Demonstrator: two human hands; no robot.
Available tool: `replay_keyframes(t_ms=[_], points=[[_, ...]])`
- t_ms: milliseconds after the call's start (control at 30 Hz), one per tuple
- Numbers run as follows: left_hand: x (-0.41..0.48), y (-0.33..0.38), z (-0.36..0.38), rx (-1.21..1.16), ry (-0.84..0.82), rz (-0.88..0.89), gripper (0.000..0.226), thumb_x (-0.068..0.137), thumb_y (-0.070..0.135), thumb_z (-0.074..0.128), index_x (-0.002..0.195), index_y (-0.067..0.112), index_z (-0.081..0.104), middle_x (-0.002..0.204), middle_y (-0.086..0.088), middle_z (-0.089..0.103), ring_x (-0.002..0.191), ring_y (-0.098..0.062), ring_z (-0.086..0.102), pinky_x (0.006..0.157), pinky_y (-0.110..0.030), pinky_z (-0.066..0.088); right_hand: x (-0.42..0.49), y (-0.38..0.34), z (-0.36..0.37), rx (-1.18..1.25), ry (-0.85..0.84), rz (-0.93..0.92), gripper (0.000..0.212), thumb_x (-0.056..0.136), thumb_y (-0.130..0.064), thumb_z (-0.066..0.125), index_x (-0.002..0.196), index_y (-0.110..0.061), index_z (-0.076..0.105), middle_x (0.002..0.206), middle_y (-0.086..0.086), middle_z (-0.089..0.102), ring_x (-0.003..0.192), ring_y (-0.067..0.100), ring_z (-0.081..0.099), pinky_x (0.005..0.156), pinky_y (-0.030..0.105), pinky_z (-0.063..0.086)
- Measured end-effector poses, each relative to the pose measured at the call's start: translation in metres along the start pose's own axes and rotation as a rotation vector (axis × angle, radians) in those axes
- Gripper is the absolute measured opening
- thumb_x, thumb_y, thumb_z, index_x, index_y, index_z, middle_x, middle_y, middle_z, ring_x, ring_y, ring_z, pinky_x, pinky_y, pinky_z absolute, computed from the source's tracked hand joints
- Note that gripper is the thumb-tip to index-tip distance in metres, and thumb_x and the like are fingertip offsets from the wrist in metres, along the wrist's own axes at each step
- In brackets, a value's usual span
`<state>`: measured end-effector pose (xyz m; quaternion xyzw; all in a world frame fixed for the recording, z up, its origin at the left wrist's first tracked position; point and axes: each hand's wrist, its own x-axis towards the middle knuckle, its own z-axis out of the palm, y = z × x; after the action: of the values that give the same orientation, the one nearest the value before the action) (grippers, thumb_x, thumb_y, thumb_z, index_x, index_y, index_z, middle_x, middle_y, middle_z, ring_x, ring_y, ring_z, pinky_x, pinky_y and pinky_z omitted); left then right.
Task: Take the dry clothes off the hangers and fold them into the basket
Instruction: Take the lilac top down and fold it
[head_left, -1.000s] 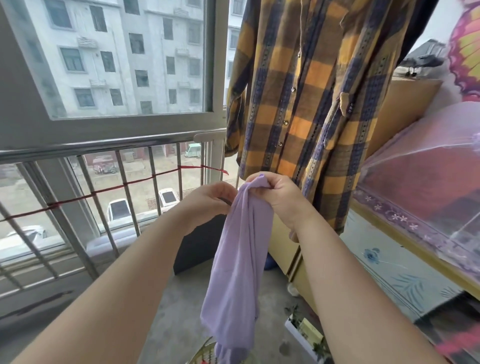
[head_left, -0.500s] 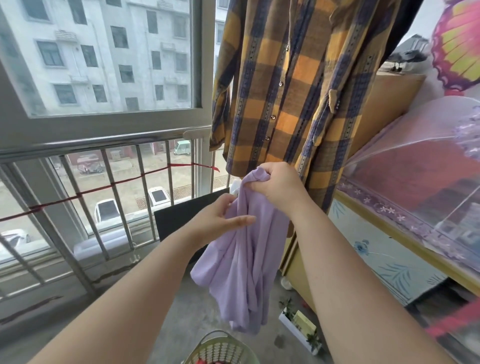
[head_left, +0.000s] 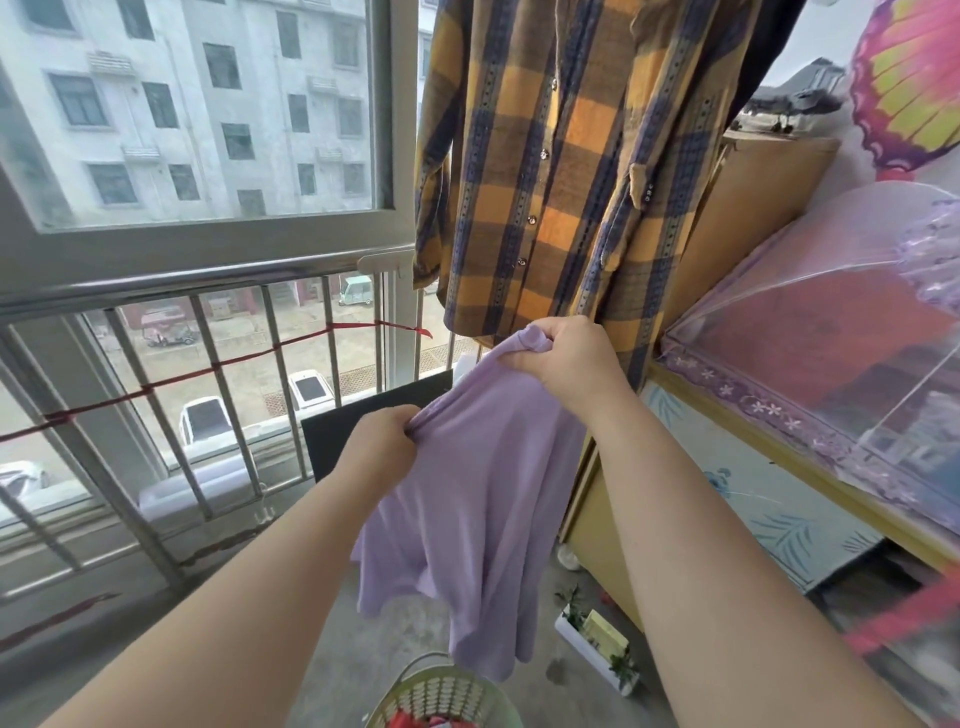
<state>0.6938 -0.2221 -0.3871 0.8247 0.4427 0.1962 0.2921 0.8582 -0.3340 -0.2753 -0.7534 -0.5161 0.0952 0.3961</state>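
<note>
Seen from a head camera looking down a balcony, two bare arms reach forward holding a lilac top in the air. The right hand is clenched around a bunch of the cloth at its highest point, and the left hand, lower and nearer the railing, pinches the upper edge between curled fingers. Gripped at two points apart, the top hangs spread and slanted, probably so that it can be straightened for folding. It is off any hanger, and its hem dangles just above a green woven basket on the floor, which already holds something red. Holding it over the basket likely keeps it off the concrete and close to where it must go. Behind the hands a yellow and navy plaid shirt hangs full length by the window, its hanger out of view, so at least one garment seems left to take down.
</note>
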Motion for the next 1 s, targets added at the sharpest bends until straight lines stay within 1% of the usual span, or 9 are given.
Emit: replay_keyframes(t_ms=[167,300,367,500,567,667,800,900,1000], points=[[-0.002,-0.001,-0.020,-0.307,-0.127,0.083,0.034,0.069,0.029,0.046,0.093,0.014,0.064,0.081,-0.010,0.064,0.071,-0.017,0.053,0.063,-0.028,0.039,0.001,0.005,-0.006,-0.032,0.024,0.023,0.014,0.092,-0.036,0.061,0.093,-0.029,0.073,0.083,-0.005,0.066,0.083,0.017,0.058,0.066,0.026,0.047],[0.010,-0.005,-0.039,0.183,-0.257,0.165,0.016,0.072,0.027,0.068,0.086,0.022,0.061,0.084,0.002,0.063,0.080,-0.019,0.058,0.067,-0.027,0.043,0.000,0.009,-0.007,-0.069,0.020,0.037,0.019,0.094,-0.040,0.056,0.096,-0.027,0.071,0.074,-0.009,0.060,0.071,0.009,0.052,0.056,0.021,0.038],[0.018,-0.007,-0.049,0.363,-0.131,0.141,0.006,0.076,0.014,0.063,0.080,0.019,0.065,0.083,-0.005,0.063,0.084,-0.026,0.059,0.066,-0.026,0.039,-0.002,0.011,-0.009,-0.039,0.004,0.027,0.021,0.094,-0.042,0.056,0.095,-0.027,0.071,0.072,-0.008,0.060,0.069,0.009,0.052,0.055,0.022,0.037],[0.028,-0.009,-0.064,0.207,0.173,-0.005,0.038,0.075,-0.002,0.043,0.084,0.024,0.069,0.090,-0.006,0.065,0.094,-0.031,0.059,0.075,-0.032,0.047,-0.005,0.012,-0.012,0.108,-0.169,0.108,0.044,0.078,-0.052,0.071,0.112,-0.023,0.069,0.096,0.003,0.069,0.089,0.019,0.061,0.073,0.027,0.048],[0.029,-0.008,-0.065,0.154,0.253,-0.040,0.050,0.076,-0.002,0.039,0.103,0.029,0.067,0.104,-0.006,0.066,0.101,-0.031,0.056,0.087,-0.038,0.047,-0.003,0.013,-0.015,-0.013,-0.321,0.161,0.063,0.069,-0.051,0.080,0.123,-0.025,0.062,0.108,-0.002,0.065,0.098,0.016,0.059,0.080,0.028,0.050],[0.028,-0.008,-0.065,-0.006,0.373,-0.045,0.041,0.084,-0.001,0.041,0.114,0.018,0.062,0.110,-0.014,0.065,0.101,-0.033,0.056,0.080,-0.032,0.041,-0.004,0.017,-0.012,-0.299,-0.483,0.180,0.052,0.072,-0.025,0.080,0.120,-0.021,0.062,0.098,0.001,0.063,0.085,0.014,0.058,0.065,0.024,0.047],[0.031,-0.014,-0.069,-0.114,0.446,-0.030,0.017,0.093,0.011,0.046,0.102,0.007,0.060,0.097,-0.017,0.063,0.082,-0.027,0.049,0.069,-0.031,0.031,0.006,0.021,-0.009,-0.102,-0.132,0.227,0.020,0.086,-0.017,0.065,0.105,-0.009,0.065,0.100,0.015,0.066,0.087,0.027,0.061,0.069,0.033,0.047],[0.030,-0.014,-0.071,-0.071,0.396,0.056,0.016,0.090,0.006,0.047,0.097,0.006,0.061,0.090,-0.015,0.061,0.084,-0.029,0.052,0.067,-0.029,0.029,0.009,0.021,-0.007,-0.070,-0.128,0.261,0.011,0.093,-0.016,0.055,0.101,-0.014,0.064,0.094,0.014,0.064,0.084,0.029,0.057,0.069,0.030,0.043],[0.028,-0.006,-0.080,-0.112,0.576,0.171,0.018,0.086,0.001,0.049,0.097,0.005,0.064,0.094,-0.013,0.061,0.089,-0.026,0.053,0.070,-0.025,0.030,0.010,0.025,-0.002,0.055,0.054,0.238,0.013,0.093,-0.019,0.050,0.092,-0.023,0.062,0.085,0.004,0.065,0.079,0.025,0.062,0.070,0.033,0.051]])
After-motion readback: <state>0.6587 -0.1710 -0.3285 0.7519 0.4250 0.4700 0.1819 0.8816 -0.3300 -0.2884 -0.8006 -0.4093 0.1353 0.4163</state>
